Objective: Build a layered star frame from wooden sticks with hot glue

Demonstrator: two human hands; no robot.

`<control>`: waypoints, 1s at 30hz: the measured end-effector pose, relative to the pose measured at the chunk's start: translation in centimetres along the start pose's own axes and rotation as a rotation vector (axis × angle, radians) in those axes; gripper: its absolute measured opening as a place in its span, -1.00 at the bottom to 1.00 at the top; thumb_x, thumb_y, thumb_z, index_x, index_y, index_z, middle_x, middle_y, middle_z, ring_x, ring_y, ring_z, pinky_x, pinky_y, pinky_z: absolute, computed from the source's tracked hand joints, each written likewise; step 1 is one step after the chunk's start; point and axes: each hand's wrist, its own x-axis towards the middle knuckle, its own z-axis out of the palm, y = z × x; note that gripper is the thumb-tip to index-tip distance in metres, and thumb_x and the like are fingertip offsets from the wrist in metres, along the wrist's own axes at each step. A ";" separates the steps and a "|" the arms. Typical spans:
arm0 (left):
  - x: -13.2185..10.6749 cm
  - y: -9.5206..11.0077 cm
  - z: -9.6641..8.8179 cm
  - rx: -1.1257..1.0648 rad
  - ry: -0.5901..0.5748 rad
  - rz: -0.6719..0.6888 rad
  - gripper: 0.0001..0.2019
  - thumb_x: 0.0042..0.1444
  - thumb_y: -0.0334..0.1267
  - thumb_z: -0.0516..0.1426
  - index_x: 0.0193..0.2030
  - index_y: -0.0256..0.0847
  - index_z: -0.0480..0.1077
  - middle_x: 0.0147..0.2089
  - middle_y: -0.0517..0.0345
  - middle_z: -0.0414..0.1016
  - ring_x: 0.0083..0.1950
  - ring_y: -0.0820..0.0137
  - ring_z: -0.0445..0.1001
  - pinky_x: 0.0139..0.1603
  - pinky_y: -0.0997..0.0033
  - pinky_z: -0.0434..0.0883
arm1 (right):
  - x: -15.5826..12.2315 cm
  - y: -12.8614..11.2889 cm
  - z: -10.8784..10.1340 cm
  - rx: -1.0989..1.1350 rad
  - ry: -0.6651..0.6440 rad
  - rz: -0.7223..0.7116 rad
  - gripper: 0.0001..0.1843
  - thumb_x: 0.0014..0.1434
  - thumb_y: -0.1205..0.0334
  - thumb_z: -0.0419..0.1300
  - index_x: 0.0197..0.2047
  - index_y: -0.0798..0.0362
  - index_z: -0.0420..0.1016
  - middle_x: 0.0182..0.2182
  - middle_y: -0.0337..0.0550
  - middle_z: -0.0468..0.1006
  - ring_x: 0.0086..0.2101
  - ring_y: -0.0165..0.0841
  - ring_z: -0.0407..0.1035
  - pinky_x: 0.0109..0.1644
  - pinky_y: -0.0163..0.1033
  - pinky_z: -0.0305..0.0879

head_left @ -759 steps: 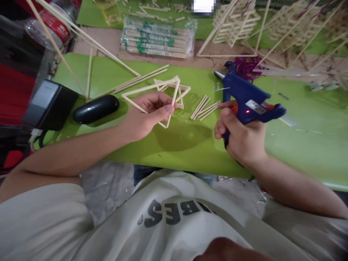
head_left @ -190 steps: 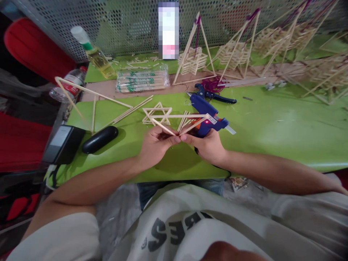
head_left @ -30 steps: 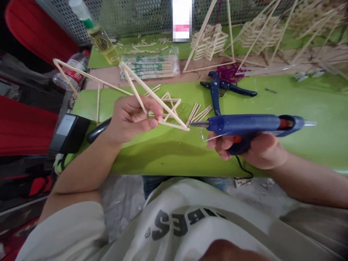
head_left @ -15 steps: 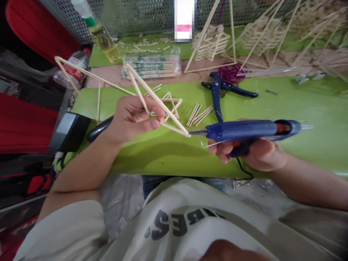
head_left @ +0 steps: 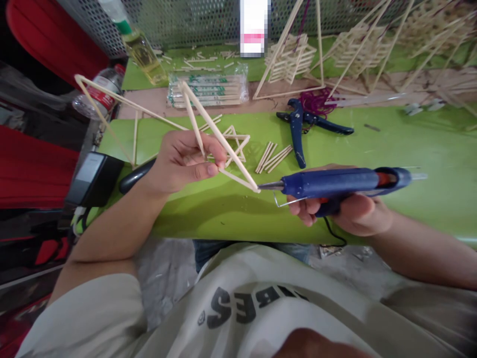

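Note:
My left hand (head_left: 192,161) pinches a triangle of wooden sticks (head_left: 219,134) by one side, holding it tilted above the green table. My right hand (head_left: 357,211) is wrapped round the grip of a blue hot glue gun (head_left: 331,183), a clear glue stick showing at its rear. The gun's metal nozzle points left, and its tip meets the triangle's near right corner. A wire stand hangs under the nozzle. Beyond my left fingers lies a star of sticks (head_left: 238,144), partly hidden. Several short cut sticks (head_left: 272,157) lie to its right.
Blue cutters (head_left: 297,132) lie beside purple string (head_left: 316,102). Behind are a packet of wrapped sticks (head_left: 208,90), a bottle of yellow liquid (head_left: 143,54) and stick frames (head_left: 290,62). At left stand a large stick triangle (head_left: 112,94), a black adapter box (head_left: 91,176) and a plastic bottle (head_left: 99,97).
The triangle in my left hand has tilted slightly, its far corner moving right and its near corner dropping a little. The glue gun's nozzle has lowered slightly with that corner.

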 end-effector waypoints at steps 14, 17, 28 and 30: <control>0.4 -0.8 -0.1 -0.011 -0.001 0.047 -0.79 0.05 0.09 0.63 -0.24 0.22 0.82 -0.35 0.09 0.65 -0.29 0.20 0.59 -0.12 -0.01 0.60 | 0.5 -1.1 1.1 -0.045 0.096 0.052 -0.40 0.44 -0.36 0.44 -0.23 0.08 0.70 -0.28 -0.03 0.74 -0.48 -0.37 0.58 -0.46 -0.25 0.52; 0.4 -0.7 -0.1 -0.005 -0.003 0.036 -0.78 0.06 0.11 0.63 -0.24 0.21 0.82 -0.36 0.10 0.64 -0.27 0.21 0.58 -0.11 0.00 0.60 | 0.5 -1.0 1.0 -0.041 0.099 0.061 -0.42 0.44 -0.35 0.45 -0.23 0.06 0.69 -0.28 -0.06 0.74 -0.48 -0.37 0.59 -0.45 -0.26 0.52; 0.3 -0.4 -0.2 -0.010 0.009 -0.003 -0.77 0.03 0.09 0.64 -0.23 0.20 0.83 -0.36 0.09 0.64 -0.27 0.18 0.61 -0.17 0.04 0.59 | 0.5 -1.1 1.0 -0.063 0.075 0.047 -0.41 0.46 -0.36 0.42 -0.22 0.06 0.67 -0.28 -0.08 0.72 -0.48 -0.39 0.58 -0.44 -0.27 0.52; 0.3 -0.4 -0.2 -0.017 -0.001 0.027 -0.79 0.07 0.08 0.63 -0.21 0.22 0.83 -0.35 0.10 0.65 -0.28 0.22 0.60 -0.18 0.06 0.58 | 0.5 -0.9 0.9 -0.056 0.073 0.044 -0.41 0.47 -0.35 0.42 -0.21 0.06 0.67 -0.28 -0.09 0.72 -0.47 -0.40 0.58 -0.43 -0.28 0.53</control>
